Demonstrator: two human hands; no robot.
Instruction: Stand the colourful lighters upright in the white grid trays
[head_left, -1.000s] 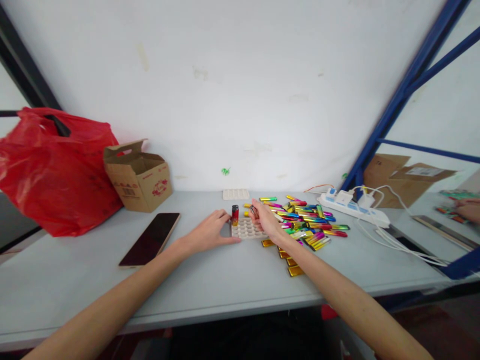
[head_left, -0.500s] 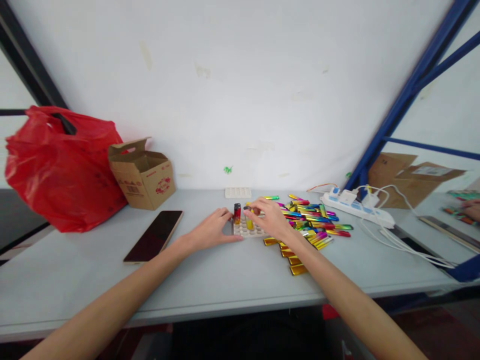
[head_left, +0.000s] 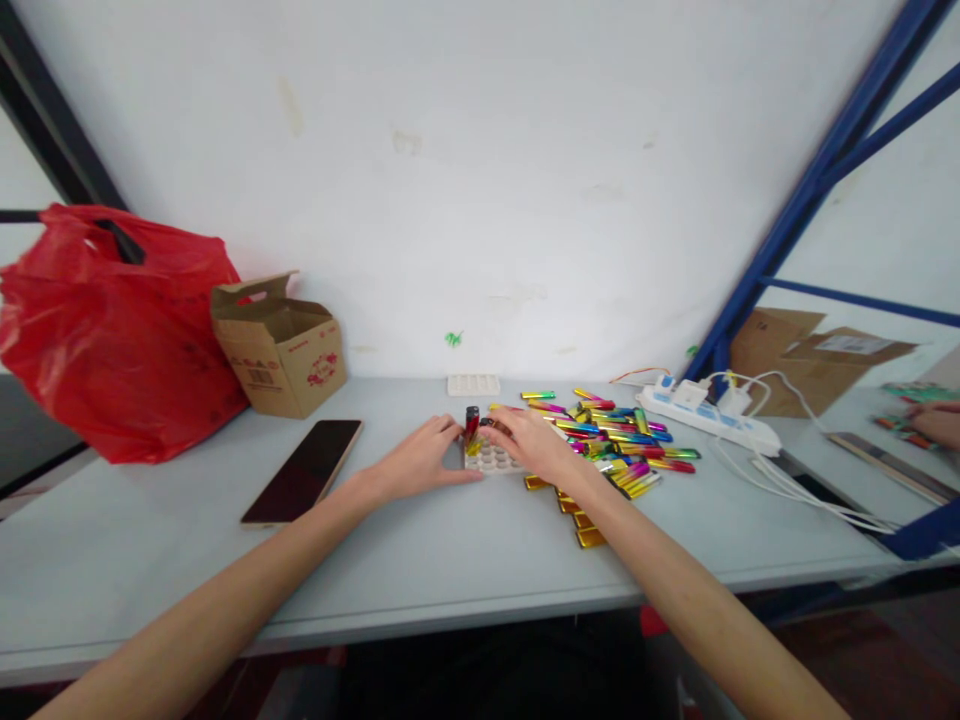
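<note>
A white tray with round holes (head_left: 495,457) lies on the table, and a red lighter with a black top (head_left: 472,420) stands upright at its left back corner. My left hand (head_left: 421,455) is at the tray's left side, thumb stretched along the front corner and fingers near the red lighter, apart from the thumb. Over the tray, my right hand (head_left: 529,440) pinches a yellow lighter (head_left: 475,446), tilted close beside the red one; the fingers hide part of it. Right of the tray lies a heap of shiny coloured lighters (head_left: 622,430), several gold ones towards the front.
A phone (head_left: 304,472) lies to the left, with a cardboard box (head_left: 281,355) and a red plastic bag (head_left: 135,340) behind. A small white tray (head_left: 473,384) is near the wall. The power strip (head_left: 709,415) has trailing cables. Another person's hand (head_left: 937,425) shows far right.
My right hand has moved slightly left, and the yellow lighter went from upright over the tray to tilted beside the red lighter. My left hand has stayed by the tray.
</note>
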